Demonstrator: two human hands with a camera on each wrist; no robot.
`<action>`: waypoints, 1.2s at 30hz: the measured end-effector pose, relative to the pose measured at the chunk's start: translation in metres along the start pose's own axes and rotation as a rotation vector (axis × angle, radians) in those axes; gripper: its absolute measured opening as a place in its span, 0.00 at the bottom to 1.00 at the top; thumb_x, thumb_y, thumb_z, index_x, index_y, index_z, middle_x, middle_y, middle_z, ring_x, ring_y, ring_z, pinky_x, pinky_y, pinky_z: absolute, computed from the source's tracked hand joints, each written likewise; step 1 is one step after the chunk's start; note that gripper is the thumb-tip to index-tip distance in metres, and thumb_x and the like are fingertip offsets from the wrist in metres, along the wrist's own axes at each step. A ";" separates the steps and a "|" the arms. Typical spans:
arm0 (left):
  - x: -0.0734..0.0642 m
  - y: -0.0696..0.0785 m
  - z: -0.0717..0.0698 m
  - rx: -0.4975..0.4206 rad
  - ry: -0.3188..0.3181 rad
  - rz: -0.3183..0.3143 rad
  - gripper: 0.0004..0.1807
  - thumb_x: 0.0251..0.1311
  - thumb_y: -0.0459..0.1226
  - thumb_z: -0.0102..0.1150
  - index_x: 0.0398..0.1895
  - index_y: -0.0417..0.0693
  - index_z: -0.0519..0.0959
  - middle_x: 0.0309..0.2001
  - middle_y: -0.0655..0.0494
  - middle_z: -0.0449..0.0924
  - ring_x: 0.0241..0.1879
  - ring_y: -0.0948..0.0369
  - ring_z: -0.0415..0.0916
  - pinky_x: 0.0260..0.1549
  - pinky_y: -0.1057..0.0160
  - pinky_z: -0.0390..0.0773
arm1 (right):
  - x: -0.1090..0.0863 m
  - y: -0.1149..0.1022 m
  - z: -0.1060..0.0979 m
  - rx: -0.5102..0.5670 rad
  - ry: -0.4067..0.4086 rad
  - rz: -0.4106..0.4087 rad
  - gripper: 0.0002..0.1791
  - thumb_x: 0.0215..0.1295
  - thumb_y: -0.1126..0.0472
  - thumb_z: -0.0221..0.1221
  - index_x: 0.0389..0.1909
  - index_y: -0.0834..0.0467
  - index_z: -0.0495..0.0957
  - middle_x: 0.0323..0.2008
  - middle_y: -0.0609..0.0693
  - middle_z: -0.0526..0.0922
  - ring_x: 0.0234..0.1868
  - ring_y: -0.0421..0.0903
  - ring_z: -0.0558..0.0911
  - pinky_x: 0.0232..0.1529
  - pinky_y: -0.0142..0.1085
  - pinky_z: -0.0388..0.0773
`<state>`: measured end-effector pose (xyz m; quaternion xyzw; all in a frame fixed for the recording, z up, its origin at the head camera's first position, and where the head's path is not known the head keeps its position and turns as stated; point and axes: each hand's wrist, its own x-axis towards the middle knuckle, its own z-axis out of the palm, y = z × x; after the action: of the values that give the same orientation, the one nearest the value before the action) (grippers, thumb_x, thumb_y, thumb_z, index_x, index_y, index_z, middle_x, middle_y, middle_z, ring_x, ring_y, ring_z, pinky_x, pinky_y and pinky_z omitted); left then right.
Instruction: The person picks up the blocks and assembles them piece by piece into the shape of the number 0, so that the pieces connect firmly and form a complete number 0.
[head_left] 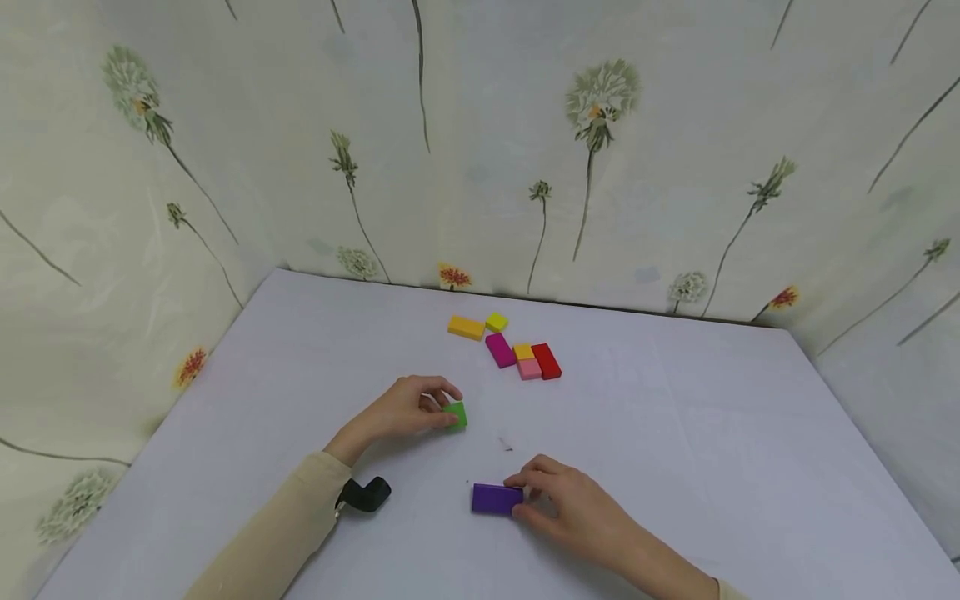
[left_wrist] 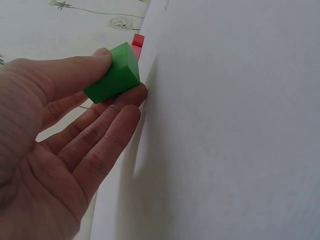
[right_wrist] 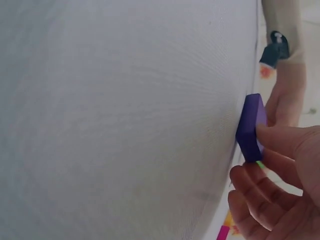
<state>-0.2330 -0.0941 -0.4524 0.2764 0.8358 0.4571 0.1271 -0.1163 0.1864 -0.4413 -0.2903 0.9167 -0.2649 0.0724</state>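
Between thumb and fingers, my left hand pinches a small green block. The left wrist view shows this green block close up, its faces tilted. Nearer the front, my right hand grips the right end of a purple rectangular block. In the right wrist view the thumb presses one face of the purple block, with fingers on the other side. Whether either block touches the table is hard to tell.
Farther back on the white table lie an orange block, a yellow block, a magenta block, a small yellow-orange block, a pink block and a red block. Flowered cloth hangs behind.
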 end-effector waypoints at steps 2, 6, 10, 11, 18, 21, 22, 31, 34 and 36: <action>-0.001 0.000 0.001 0.003 -0.003 0.000 0.14 0.58 0.37 0.69 0.46 0.48 0.82 0.37 0.57 0.81 0.34 0.64 0.81 0.40 0.65 0.79 | 0.000 0.000 0.001 -0.016 0.007 0.000 0.14 0.62 0.57 0.66 0.49 0.51 0.83 0.40 0.36 0.76 0.38 0.33 0.77 0.39 0.32 0.77; -0.003 0.002 0.001 0.035 -0.001 0.006 0.12 0.56 0.37 0.70 0.44 0.48 0.82 0.36 0.59 0.82 0.35 0.64 0.80 0.40 0.66 0.79 | 0.000 0.000 0.002 -0.059 0.023 -0.016 0.16 0.62 0.57 0.66 0.51 0.52 0.83 0.40 0.36 0.78 0.37 0.33 0.77 0.39 0.32 0.78; -0.005 0.003 0.002 0.048 -0.005 0.008 0.12 0.56 0.38 0.71 0.43 0.48 0.83 0.35 0.60 0.82 0.35 0.64 0.79 0.39 0.65 0.78 | 0.001 0.000 0.000 -0.103 0.003 -0.014 0.17 0.63 0.55 0.66 0.53 0.49 0.82 0.40 0.36 0.79 0.38 0.33 0.77 0.41 0.34 0.79; -0.005 0.004 0.002 0.045 -0.008 0.003 0.12 0.56 0.38 0.71 0.42 0.48 0.83 0.35 0.60 0.82 0.35 0.64 0.79 0.39 0.65 0.78 | 0.001 0.000 0.000 -0.110 -0.006 -0.010 0.17 0.63 0.54 0.66 0.53 0.48 0.82 0.41 0.36 0.79 0.38 0.34 0.77 0.41 0.34 0.79; -0.010 0.003 0.003 0.044 -0.021 -0.031 0.12 0.55 0.39 0.71 0.43 0.50 0.83 0.35 0.60 0.81 0.35 0.64 0.79 0.37 0.65 0.79 | 0.000 0.002 -0.005 -0.147 -0.053 -0.018 0.18 0.63 0.52 0.65 0.54 0.46 0.81 0.44 0.37 0.79 0.42 0.35 0.78 0.45 0.38 0.79; -0.012 0.002 0.003 0.050 -0.025 -0.037 0.12 0.55 0.39 0.71 0.43 0.51 0.83 0.35 0.61 0.81 0.35 0.64 0.79 0.38 0.65 0.78 | 0.000 0.003 -0.005 -0.161 -0.060 -0.022 0.18 0.63 0.52 0.65 0.54 0.46 0.81 0.45 0.37 0.79 0.45 0.36 0.78 0.47 0.40 0.79; -0.012 0.002 0.004 0.050 -0.027 -0.038 0.13 0.56 0.39 0.71 0.43 0.51 0.83 0.35 0.61 0.81 0.35 0.64 0.79 0.38 0.64 0.78 | 0.000 0.003 -0.005 -0.164 -0.060 -0.023 0.18 0.63 0.52 0.65 0.54 0.46 0.81 0.45 0.37 0.79 0.45 0.36 0.78 0.47 0.40 0.79; -0.020 0.004 0.004 0.027 -0.054 -0.029 0.15 0.57 0.39 0.70 0.47 0.51 0.82 0.36 0.60 0.80 0.35 0.64 0.79 0.36 0.64 0.79 | 0.000 0.003 -0.005 -0.162 -0.061 -0.025 0.18 0.63 0.52 0.65 0.55 0.45 0.80 0.46 0.37 0.79 0.47 0.37 0.79 0.48 0.41 0.79; -0.022 0.006 0.004 0.016 -0.069 -0.019 0.15 0.58 0.38 0.69 0.49 0.50 0.83 0.37 0.59 0.80 0.35 0.64 0.80 0.35 0.64 0.79 | 0.000 0.003 -0.005 -0.162 -0.063 -0.022 0.18 0.63 0.52 0.65 0.55 0.46 0.80 0.46 0.37 0.79 0.47 0.37 0.79 0.48 0.41 0.79; -0.023 0.007 0.005 0.015 -0.081 -0.015 0.15 0.58 0.38 0.68 0.49 0.50 0.83 0.37 0.60 0.79 0.35 0.64 0.80 0.34 0.64 0.79 | 0.000 0.002 -0.005 -0.161 -0.061 -0.024 0.18 0.63 0.52 0.65 0.55 0.46 0.80 0.46 0.37 0.79 0.47 0.37 0.79 0.48 0.41 0.79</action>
<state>-0.2099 -0.1010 -0.4498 0.2891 0.8354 0.4383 0.1623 -0.1189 0.1902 -0.4383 -0.3143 0.9288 -0.1823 0.0734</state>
